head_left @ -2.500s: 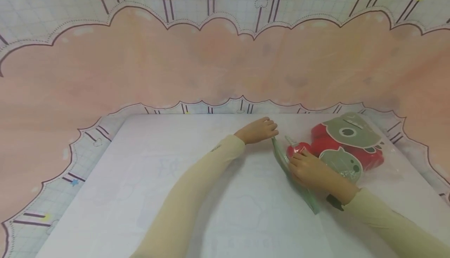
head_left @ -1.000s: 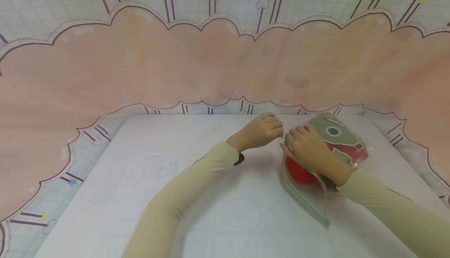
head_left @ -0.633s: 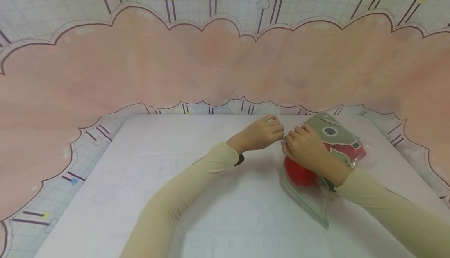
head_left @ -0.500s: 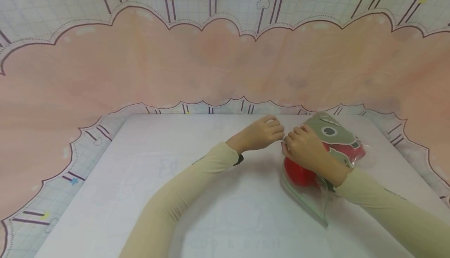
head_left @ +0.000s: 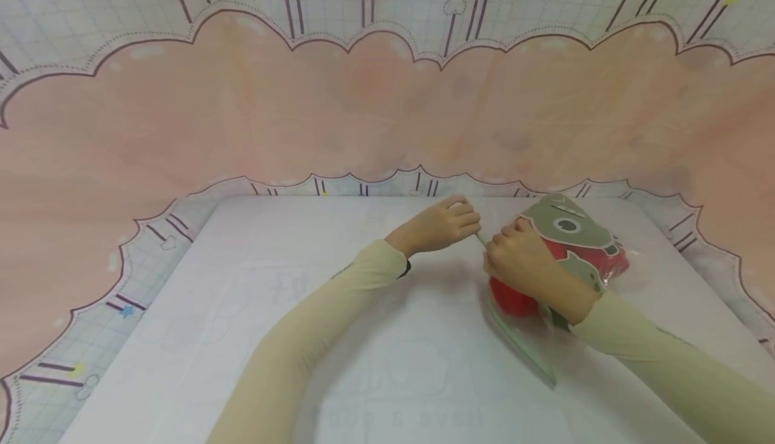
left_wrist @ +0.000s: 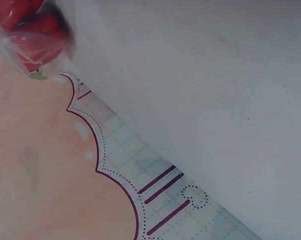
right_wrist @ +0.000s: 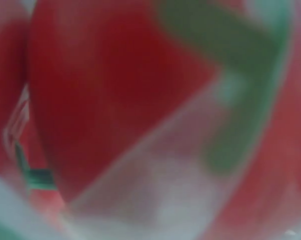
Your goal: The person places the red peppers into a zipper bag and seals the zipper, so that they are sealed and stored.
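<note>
A clear plastic zip bag [head_left: 567,227] with green dinosaur prints lies at the right of the table. Red bell peppers [head_left: 513,299] show through its film. My left hand [head_left: 437,226] pinches the far end of the bag's green zip edge [head_left: 522,353]. Close beside it, my right hand [head_left: 525,262] grips the same edge, fingers curled over it. A short stretch of the strip runs taut between the hands. In the left wrist view the bagged peppers [left_wrist: 38,40] appear at the top corner. Blurred red peppers [right_wrist: 100,90] with a green stem [right_wrist: 250,75] fill the right wrist view.
The white tabletop [head_left: 363,363] carries faint printing. A pink and white patterned cloth [head_left: 363,114] hangs behind it and borders its sides.
My right hand has gone up along the zip edge to beside my left hand. The bag has turned and shifted a little left. Lately my left hand has drawn slightly left, stretching the strip.
</note>
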Demonstrator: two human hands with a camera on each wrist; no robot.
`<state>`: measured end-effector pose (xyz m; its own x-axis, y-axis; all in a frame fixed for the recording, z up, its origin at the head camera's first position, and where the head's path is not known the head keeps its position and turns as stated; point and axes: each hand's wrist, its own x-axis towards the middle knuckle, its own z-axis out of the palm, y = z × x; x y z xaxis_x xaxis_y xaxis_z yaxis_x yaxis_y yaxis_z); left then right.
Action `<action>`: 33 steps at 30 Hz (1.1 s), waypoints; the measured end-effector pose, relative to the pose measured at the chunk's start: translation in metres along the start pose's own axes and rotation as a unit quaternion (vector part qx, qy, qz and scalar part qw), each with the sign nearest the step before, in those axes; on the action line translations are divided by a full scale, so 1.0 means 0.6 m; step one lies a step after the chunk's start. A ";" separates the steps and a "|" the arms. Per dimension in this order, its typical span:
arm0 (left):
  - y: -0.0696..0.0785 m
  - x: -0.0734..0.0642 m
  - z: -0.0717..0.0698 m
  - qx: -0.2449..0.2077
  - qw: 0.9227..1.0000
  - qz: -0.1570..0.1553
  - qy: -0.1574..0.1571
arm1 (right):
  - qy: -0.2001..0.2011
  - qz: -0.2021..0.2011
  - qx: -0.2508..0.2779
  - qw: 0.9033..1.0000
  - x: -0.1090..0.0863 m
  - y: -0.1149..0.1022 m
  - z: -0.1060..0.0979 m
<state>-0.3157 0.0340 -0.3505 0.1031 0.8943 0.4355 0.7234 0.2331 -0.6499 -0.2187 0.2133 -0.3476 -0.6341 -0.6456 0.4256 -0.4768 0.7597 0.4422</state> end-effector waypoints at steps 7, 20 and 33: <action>0.006 0.000 -0.001 -0.019 1.000 -0.012 -0.003 | 0.022 0.010 0.011 1.000 -0.001 0.003 0.003; 0.008 0.001 0.005 0.010 1.000 -0.006 -0.019 | 0.016 -0.015 -0.008 1.000 0.002 -0.008 0.005; 0.000 -0.005 0.033 0.013 0.998 -0.019 -0.053 | -0.105 -0.015 -0.018 0.994 0.005 -0.023 0.006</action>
<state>-0.3297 0.0387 -0.3640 0.0014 0.9195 0.3932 0.7075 0.2769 -0.6502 -0.2163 0.2013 -0.3551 -0.7344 -0.6353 0.2388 -0.4780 0.7339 0.4826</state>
